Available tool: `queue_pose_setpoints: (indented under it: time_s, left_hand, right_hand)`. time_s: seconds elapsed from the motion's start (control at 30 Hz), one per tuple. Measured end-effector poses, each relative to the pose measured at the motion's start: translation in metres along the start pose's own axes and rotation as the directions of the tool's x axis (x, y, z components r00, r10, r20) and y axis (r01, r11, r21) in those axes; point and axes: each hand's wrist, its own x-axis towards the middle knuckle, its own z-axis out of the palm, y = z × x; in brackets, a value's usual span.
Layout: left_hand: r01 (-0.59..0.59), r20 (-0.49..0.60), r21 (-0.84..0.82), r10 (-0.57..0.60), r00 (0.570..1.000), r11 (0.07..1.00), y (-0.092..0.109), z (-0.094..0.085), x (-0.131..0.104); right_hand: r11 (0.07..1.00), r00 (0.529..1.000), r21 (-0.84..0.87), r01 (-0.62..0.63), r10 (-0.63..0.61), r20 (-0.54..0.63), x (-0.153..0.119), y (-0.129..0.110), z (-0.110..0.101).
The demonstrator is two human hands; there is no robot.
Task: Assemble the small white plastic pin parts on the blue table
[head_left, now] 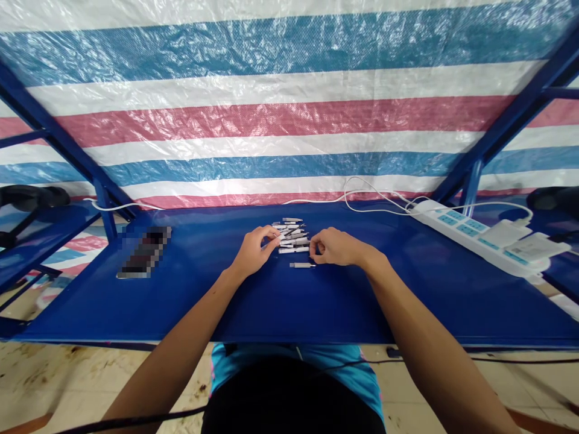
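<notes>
Left hand pinches one small grey stick in the pile; right hand, fingers curled, touches a lone stick set apart.

A small heap of short pale grey sticks, perhaps little tubes or caps, lies mid-table, mostly lengthwise side by side. One stray stick lies flat just in front, apart from the heap.

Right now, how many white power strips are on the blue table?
1. The long white power strip lies at the blue table's far right, with white chargers plugged in; none seem hidden.
</notes>
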Motion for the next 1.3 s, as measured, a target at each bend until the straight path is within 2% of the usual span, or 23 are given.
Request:
queue_pose_setpoints:
  time_s: [0.17, 0.27, 0.37, 0.47, 0.53, 0.73, 1.07, 1.3]
  left_hand:
    - [0.002, 0.005, 0.002, -0.002, 1.0, 1.0, 0.0, 0.0, 0.001]
    - [0.002, -0.002, 0.002, -0.002, 1.0, 1.0, 0.0, 0.0, 0.0]
    - [0.01, -0.008, 0.005, -0.01, 1.0, 1.0, -0.001, 0.001, -0.001]
    - [0.017, -0.008, 0.007, -0.017, 1.0, 1.0, -0.002, 0.001, -0.001]
    - [0.008, -0.006, 0.006, -0.008, 1.0, 1.0, -0.002, 0.0, -0.001]
    - [0.003, 0.009, 0.012, -0.003, 1.0, 1.0, -0.001, 0.001, 0.001]
    - [0.021, 0.015, -0.007, -0.021, 1.0, 1.0, -0.001, 0.001, 0.0]
    - [0.021, 0.023, -0.004, -0.021, 0.999, 1.0, -0.001, 0.002, 0.001]
  right_hand:
    - [0.986, 0.985, 0.125, 0.111, -0.093, -0.143, 0.003, 0.006, 0.004]
    - [0.926, 0.971, 0.31, 0.215, -0.168, -0.169, 0.004, 0.006, 0.005]
    - [0.815, 0.964, 0.53, 0.234, -0.264, -0.019, 0.001, 0.003, 0.006]
    - [0.743, 0.92, 0.649, 0.164, -0.352, 0.17, -0.002, -0.002, 0.008]
    - [0.74, 0.908, 0.658, 0.141, -0.362, 0.213, -0.002, -0.005, 0.009]
    - [0.79, 0.931, 0.607, 0.086, -0.281, 0.233, 0.0, -0.006, 0.011]
    - [0.805, 0.966, 0.583, 0.114, -0.227, 0.125, 0.001, -0.004, 0.012]
    - [0.795, 0.97, 0.593, 0.13, -0.226, 0.089, 0.002, -0.004, 0.012]
